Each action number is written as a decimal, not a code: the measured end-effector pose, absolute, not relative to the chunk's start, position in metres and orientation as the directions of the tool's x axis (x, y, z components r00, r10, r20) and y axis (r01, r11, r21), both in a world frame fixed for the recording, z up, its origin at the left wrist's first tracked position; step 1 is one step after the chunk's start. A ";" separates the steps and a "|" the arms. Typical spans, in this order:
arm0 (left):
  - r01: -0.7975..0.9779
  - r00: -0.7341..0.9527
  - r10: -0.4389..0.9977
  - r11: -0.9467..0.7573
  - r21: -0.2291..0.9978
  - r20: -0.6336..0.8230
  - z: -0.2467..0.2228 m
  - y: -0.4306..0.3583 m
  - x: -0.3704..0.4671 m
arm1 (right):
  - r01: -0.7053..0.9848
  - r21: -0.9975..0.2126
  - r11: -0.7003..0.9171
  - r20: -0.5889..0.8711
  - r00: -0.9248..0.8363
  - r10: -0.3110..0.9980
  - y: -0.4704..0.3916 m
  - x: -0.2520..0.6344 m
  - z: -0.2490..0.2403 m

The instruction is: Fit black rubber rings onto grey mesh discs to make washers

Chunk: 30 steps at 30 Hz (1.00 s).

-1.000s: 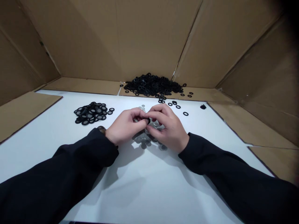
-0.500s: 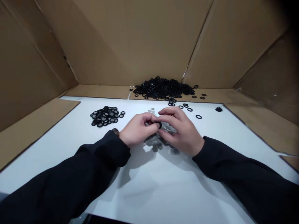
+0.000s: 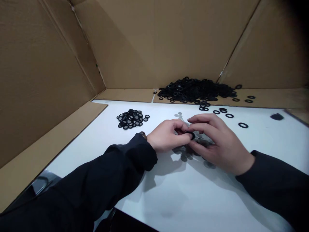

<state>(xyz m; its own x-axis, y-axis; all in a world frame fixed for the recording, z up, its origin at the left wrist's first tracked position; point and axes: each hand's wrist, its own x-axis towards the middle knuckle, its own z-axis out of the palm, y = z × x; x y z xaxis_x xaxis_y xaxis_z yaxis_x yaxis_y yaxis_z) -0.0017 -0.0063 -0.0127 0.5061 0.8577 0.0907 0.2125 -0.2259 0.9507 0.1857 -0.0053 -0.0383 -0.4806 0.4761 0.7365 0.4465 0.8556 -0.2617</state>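
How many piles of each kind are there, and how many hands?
Plain black ring pile: 1
Pile of black rings with grey centres: 1
Grey disc pile: 1
Hands, left and right: 2
Total: 5

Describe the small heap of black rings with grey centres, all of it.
The small heap is many round, flat black rings with grey discs inside, rubbery or plastic by their look. They overlap loosely, some tilted; two lie at its right edge. It sits on the white tabletop, beyond the left hand, which does not touch it.
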 end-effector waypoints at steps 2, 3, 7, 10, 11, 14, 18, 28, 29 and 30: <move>0.214 0.510 0.857 -0.215 0.953 0.079 -0.012 -0.006 -0.003 | 0.423 -0.267 0.866 0.724 -0.505 0.470 -0.005 0.188 -0.039; 0.218 0.510 0.857 -0.209 0.953 0.072 -0.011 -0.005 -0.004 | 0.410 -0.274 0.870 0.713 -0.521 0.469 -0.005 0.189 -0.039; 0.228 0.526 0.848 -0.208 0.951 0.060 -0.011 -0.005 -0.005 | 0.362 -0.286 0.887 0.670 -0.586 0.455 -0.005 0.192 -0.040; 0.209 0.542 0.839 -0.186 0.960 0.044 -0.010 -0.005 -0.002 | 0.380 -0.286 0.880 0.664 -0.583 0.468 -0.005 0.192 -0.039; 0.206 0.549 0.836 -0.169 0.964 0.029 -0.009 -0.006 -0.001 | 0.396 -0.288 0.872 0.671 -0.566 0.479 -0.005 0.192 -0.039; 0.216 0.552 0.834 -0.130 0.968 -0.011 -0.006 -0.006 0.001 | 0.418 -0.290 0.861 0.702 -0.519 0.488 -0.005 0.192 -0.038; 0.234 0.571 0.819 -0.103 0.967 -0.051 -0.001 -0.004 -0.001 | 0.365 -0.283 0.887 0.698 -0.556 0.452 -0.003 0.195 -0.038; 0.355 0.500 0.866 -0.178 0.918 -0.026 0.009 0.002 -0.006 | 0.372 -0.311 0.875 0.672 -0.564 0.479 0.000 0.203 -0.033; 0.387 0.433 0.901 -0.193 0.902 0.007 0.010 0.005 -0.008 | 0.407 -0.312 0.859 0.686 -0.529 0.500 0.003 0.206 -0.032; 0.449 0.360 0.931 -0.231 0.863 0.062 0.011 0.009 -0.012 | 0.445 -0.307 0.841 0.702 -0.491 0.516 0.007 0.209 -0.031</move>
<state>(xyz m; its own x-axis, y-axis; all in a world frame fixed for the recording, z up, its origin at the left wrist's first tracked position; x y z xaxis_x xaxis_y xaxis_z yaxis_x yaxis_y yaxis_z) -0.0122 0.0091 0.0114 0.3603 0.9308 0.0616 0.4490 -0.2309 0.8632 0.2095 0.0071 -0.0311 -0.4906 0.5157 0.7024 0.4449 0.8413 -0.3070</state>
